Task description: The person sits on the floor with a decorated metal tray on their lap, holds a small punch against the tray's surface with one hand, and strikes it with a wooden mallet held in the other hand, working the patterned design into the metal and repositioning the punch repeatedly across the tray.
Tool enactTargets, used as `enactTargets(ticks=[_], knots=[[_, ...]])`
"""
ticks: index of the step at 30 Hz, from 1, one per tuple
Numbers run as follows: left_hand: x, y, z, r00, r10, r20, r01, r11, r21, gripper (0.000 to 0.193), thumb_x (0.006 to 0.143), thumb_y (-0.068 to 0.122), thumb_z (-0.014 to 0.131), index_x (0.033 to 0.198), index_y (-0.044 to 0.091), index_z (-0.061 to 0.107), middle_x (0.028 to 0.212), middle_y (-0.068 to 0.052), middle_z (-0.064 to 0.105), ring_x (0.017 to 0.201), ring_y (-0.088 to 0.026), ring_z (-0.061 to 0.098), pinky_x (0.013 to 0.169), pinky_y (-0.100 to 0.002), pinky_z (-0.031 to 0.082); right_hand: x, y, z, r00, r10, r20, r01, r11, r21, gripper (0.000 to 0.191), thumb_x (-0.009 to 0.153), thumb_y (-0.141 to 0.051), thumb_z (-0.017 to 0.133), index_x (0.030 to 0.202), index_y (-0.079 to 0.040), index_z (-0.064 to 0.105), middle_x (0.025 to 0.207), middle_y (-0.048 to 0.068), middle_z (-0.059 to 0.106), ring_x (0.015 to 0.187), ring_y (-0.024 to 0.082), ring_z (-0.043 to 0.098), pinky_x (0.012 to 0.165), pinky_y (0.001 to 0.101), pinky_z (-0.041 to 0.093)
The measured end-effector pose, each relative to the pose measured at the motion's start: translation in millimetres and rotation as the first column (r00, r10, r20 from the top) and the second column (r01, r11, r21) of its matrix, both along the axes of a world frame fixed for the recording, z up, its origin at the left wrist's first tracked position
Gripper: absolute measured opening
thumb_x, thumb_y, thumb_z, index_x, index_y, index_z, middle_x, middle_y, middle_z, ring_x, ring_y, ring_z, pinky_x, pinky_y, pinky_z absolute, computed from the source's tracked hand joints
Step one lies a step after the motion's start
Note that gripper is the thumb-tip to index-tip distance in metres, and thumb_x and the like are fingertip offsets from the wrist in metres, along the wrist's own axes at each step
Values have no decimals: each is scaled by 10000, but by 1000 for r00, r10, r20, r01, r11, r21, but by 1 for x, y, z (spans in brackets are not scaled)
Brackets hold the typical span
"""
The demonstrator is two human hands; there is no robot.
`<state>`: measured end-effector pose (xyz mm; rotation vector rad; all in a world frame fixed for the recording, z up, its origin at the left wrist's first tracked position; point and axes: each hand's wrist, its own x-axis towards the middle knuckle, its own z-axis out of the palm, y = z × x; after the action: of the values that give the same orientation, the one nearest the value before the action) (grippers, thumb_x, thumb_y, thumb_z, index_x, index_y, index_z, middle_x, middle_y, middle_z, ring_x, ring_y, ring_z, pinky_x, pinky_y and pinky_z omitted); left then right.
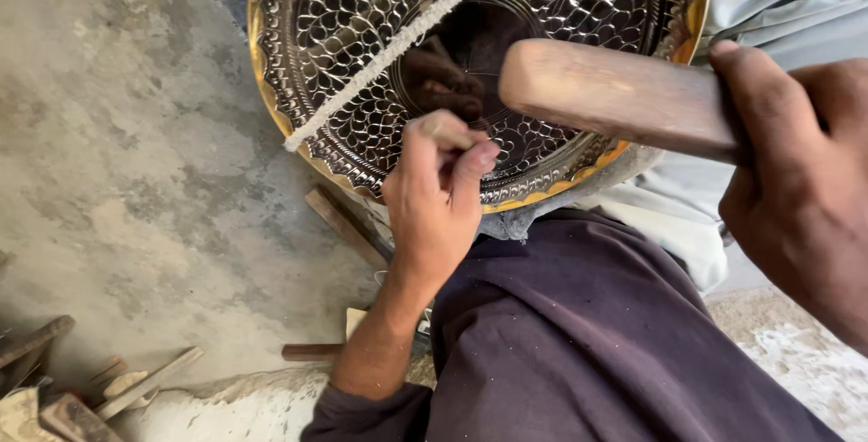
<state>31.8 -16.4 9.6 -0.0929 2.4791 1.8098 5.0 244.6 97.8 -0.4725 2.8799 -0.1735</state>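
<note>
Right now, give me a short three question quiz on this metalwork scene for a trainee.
1. True or false: the right hand holds a wooden mallet.
2. What does the left hand pinch against the engraved metal tray? A) a brush B) a small punch tool C) a cloth
3. What lies across the tray's upper face?

Key: 1 true. 2 B. 3 a pale twisted cord, running diagonally.
</note>
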Motion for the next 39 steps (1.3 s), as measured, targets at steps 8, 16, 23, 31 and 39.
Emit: enactTargets(ticks=[8,16,23,31,39], knots=[[24,18,-16,975,210,69,-213,976,35,241,1089,154,644,1144,-15,480,1034,-78,687,875,-122,737,687,-226,598,-49,-30,14,968,248,-39,-235,949,209,619,844,70,750,1434,-75,634,1026,198,651,837,238,627,712,355,544],[27,15,-18,978,206,35,-198,968,-151,276,1014,179,713,1120,-37,579,843,-60,715,662,-109,650,568,-245,500,-77,-76,60,876,449,-175,-417,888,191,547,831,-208,725,1374,-186,660,853,64,633,736,236,629,684,367,497],[10,8,-19,998,54,-35,-57,993,-99,225,1024,210,719,1065,20,606,926,-58,728,790,-158,736,675,-284,591,-80,-53,40,928,360,-94,-340,923,179,590,793,-77,734,1365,-198,660,874,81,649,743,234,648,643,363,509],[-33,-1,-7,931,-362,54,365,929,-55,219,1015,79,653,1221,22,606,1015,-77,710,921,-174,780,752,-295,655,-37,-1,15,997,-43,66,48,995,-88,563,755,148,668,1302,15,631,939,239,654,792,345,661,706,438,552],[-60,6,6,736,-675,48,668,713,-214,256,960,-10,686,1178,119,645,932,-93,701,849,-223,770,693,-351,629,48,22,-17,901,-415,129,425,903,-69,477,861,10,709,1328,5,612,998,216,661,844,359,658,771,454,542]])
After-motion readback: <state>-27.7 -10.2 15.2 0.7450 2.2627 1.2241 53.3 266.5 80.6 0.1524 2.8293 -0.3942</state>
